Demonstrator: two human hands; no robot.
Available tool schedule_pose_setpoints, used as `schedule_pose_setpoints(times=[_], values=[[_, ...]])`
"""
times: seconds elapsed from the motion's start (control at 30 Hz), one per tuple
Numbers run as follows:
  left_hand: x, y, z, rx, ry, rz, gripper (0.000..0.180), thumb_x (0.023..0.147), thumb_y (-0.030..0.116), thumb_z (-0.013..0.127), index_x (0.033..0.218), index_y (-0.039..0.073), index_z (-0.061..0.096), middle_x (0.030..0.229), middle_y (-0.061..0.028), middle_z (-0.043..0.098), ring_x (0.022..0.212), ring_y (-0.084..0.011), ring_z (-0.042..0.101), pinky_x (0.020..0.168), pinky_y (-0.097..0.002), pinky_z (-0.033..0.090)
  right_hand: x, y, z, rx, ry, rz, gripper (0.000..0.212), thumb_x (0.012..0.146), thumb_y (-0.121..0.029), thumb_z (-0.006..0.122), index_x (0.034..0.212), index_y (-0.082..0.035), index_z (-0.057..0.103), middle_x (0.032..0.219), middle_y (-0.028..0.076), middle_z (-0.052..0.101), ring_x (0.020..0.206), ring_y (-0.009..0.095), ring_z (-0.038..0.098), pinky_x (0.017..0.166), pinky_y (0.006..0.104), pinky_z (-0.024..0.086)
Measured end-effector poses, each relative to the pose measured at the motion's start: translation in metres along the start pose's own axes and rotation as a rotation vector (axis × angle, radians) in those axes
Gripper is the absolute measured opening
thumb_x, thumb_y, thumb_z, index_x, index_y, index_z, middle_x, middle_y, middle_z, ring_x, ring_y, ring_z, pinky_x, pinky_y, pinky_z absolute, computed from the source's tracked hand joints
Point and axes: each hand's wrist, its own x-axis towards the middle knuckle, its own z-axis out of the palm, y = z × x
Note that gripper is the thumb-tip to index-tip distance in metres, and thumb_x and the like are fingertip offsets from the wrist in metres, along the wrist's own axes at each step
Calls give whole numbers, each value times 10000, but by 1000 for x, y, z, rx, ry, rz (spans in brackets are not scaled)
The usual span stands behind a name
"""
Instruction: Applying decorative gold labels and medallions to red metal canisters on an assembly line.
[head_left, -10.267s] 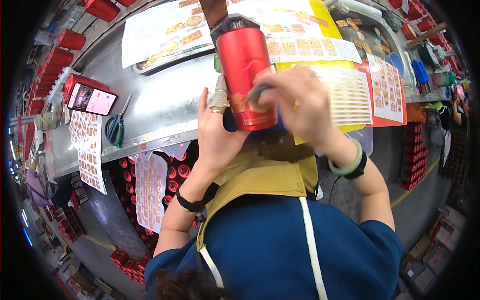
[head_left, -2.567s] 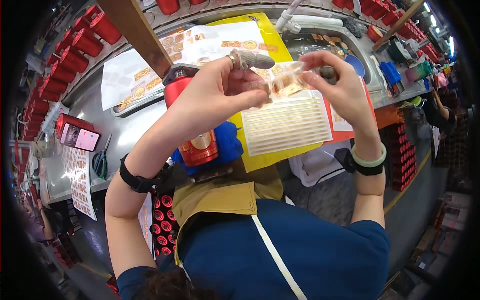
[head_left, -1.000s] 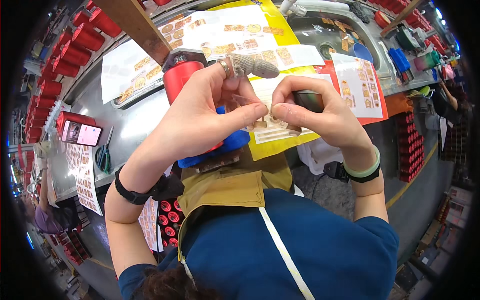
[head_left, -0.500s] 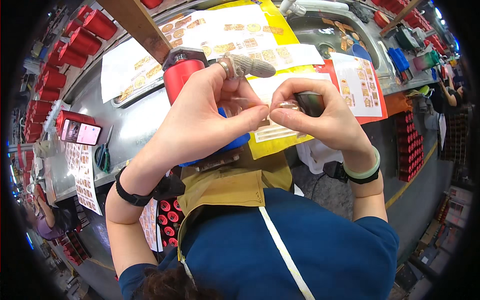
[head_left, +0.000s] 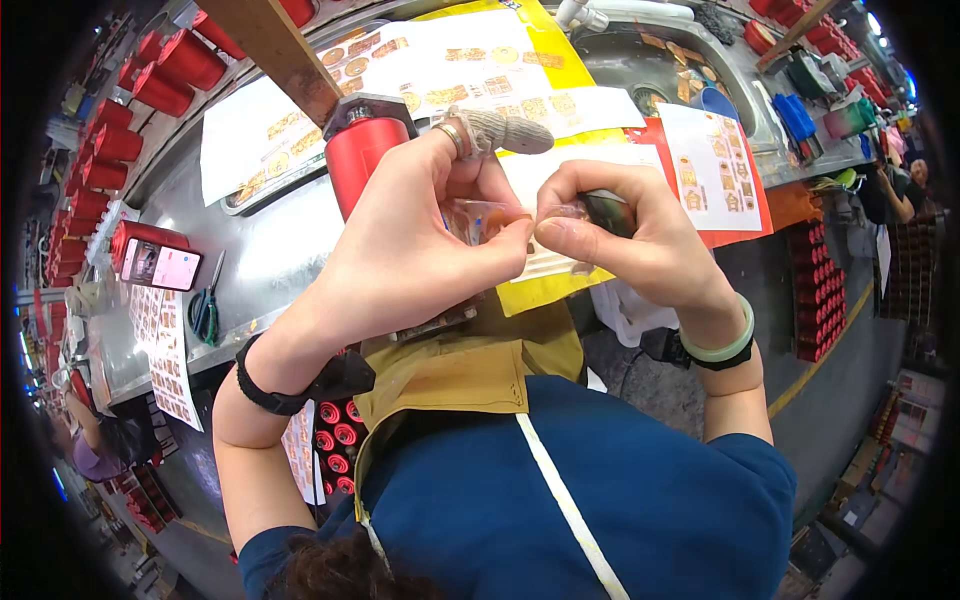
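Note:
My left hand [head_left: 425, 235] is closed in a pinch, thumb against fingers, on a thin clear film [head_left: 478, 212] with small coloured marks. A grey knitted finger cover [head_left: 500, 132] sits on its raised index finger. Fingertip to fingertip with it, my right hand [head_left: 640, 225] pinches at the film's other side. Tucked in the right palm is a dark, smooth, rounded object [head_left: 610, 212], its kind unclear. Just beyond my left hand stands a red cylinder [head_left: 362, 160] with a black hexagonal end. Printed decal sheets [head_left: 450, 60] lie behind the hands.
A wooden post [head_left: 275, 55] rises near the red cylinder. At right back is a metal sink [head_left: 650, 50] with loose brown pieces. On the left lie a phone [head_left: 160, 265], scissors [head_left: 207, 305] and another printed sheet [head_left: 165, 350]. Red cylinders [head_left: 165, 88] line the far left.
The blue thing below my left hand has gone out of sight. More of the clear film shows between the hands, which stay nearly in place with fingertips together.

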Motion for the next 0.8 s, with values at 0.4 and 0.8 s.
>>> schedule_pose_setpoints(times=[0.4,0.8], values=[[-6,-11,-6,-167,150,-44,412,916,-21,727,1295,-32,564,994,-73,701,969,-123,687,880,-268,566,-3,10,-31,-35,255,-132,172,985,-173,744,1024,-7,722,845,-29,643,749,22,540,656,195,420],[-14,-28,1,-217,135,-20,412,896,18,791,1248,9,577,1038,-46,694,945,-108,684,782,-256,549,17,122,-259,274,847,549,633,1003,-489,675,1323,37,527,1168,140,661,886,236,758,490,253,473]])
